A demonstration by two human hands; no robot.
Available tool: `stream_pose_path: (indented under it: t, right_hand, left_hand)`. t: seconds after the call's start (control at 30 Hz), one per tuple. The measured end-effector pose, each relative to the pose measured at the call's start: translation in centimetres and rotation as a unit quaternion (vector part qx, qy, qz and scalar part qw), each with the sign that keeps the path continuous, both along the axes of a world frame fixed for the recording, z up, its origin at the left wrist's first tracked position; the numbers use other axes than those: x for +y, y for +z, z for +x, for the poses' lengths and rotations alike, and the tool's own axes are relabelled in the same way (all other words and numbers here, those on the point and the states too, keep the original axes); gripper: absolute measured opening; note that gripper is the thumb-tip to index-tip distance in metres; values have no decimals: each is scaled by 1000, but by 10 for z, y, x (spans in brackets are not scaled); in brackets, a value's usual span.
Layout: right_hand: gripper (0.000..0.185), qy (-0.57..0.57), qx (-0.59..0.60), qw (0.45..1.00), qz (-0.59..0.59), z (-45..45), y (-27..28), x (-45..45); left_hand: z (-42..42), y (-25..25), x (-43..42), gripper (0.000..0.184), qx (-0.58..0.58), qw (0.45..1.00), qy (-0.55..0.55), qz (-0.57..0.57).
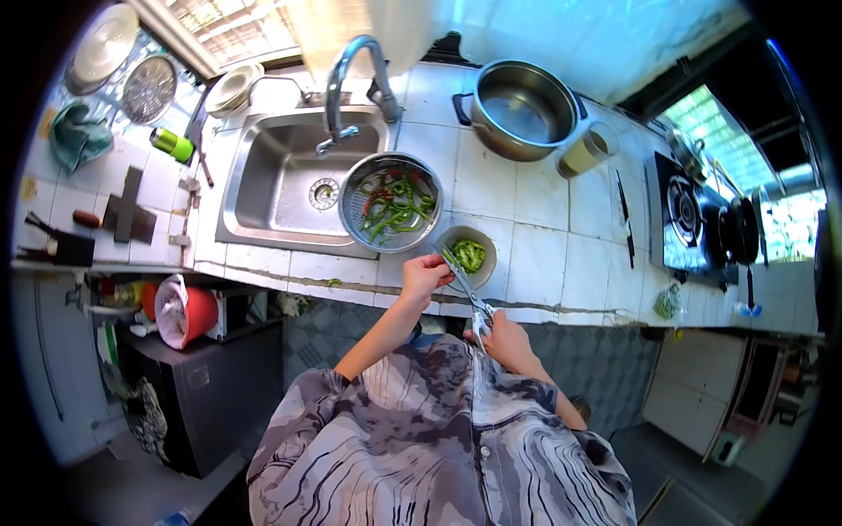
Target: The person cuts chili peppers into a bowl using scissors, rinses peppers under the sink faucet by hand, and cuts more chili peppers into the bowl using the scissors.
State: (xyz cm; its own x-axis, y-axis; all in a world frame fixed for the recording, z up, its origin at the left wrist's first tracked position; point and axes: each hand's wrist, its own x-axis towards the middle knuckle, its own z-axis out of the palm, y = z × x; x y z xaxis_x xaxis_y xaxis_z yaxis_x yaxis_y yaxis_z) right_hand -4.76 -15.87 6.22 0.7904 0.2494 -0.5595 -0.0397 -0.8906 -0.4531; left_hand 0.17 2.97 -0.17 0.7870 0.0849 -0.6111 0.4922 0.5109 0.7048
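Observation:
Over the near left edge of a small bowl (485, 273), my left hand (424, 275) pinches a green pepper (450, 256). Cut green pieces (467, 255) lie in that bowl. Metal scissors (474, 296) are held in my right hand (503, 340), its fingers wrapped round the handles. The scissor blades point up and left, close to the pepper. Behind my left hand, a round perforated colander (353, 209) holds several green and red peppers (396, 209); it sits over the sink's right edge.
A steel sink (279, 167) with a tall faucet (331, 96) lies at the left. Behind the bowl stand a large pot (526, 110) and a cup (588, 151). Black chopsticks (625, 219) and a gas stove (684, 210) are at the right.

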Motion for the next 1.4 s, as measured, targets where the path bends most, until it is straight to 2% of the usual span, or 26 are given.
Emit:
stream_pose_path:
  t: [0.23, 0.37, 0.63, 0.87, 0.93, 1.03, 1.1, 1.13, 1.17, 1.2, 1.33, 1.4]
  right_hand:
    - [61, -55, 21, 998, -10, -20, -15, -25]
    - [61, -77, 44, 996, 21, -22, -17, -32]
    - [73, -51, 76, 996, 7, -16, -9, -32]
    - [73, -46, 70, 996, -1, -10, -4, -27]
    - [64, -37, 60, 997, -11, -8, -4, -28]
    - [63, -44, 33, 998, 18, -10, -16, -31]
    - [62, -63, 23, 998, -8, -13, -16, -29]
    - [62, -83, 12, 996, -33, -13, -14, -26]
    - [62, -78, 11, 996, -31, -12, -12, -25]
    - [61, -100, 11, 995, -21, -12, -10, -26]
    - [61, -121, 9, 993, -10, -14, -8, -28]
    - [61, -122, 14, 992, -12, -14, -8, -27]
  left_hand:
    - [-3, -16, -27, 16, 50, 997, -53, 34]
    - [-1, -19, -33, 17, 49, 997, -43, 32]
    - [1, -23, -30, 15, 29, 998, -50, 27]
    - [2, -21, -29, 18, 33, 999, -16, 37]
    - [2, -20, -29, 18, 37, 999, -9, 37]
    - [5, -25, -28, 22, 41, 999, -3, 31]
    - [8, -20, -28, 25, -21, 979, -84, 185]
    - [8, -13, -26, 25, -21, 979, -79, 186]
    - [7, -6, -24, 21, -87, 930, -127, 333]
    - [5, 2, -21, 18, -147, 853, -172, 471]
    - [18, 8, 3, 16, -155, 870, -77, 461]
    - [35, 9, 31, 13, -141, 834, -31, 532]
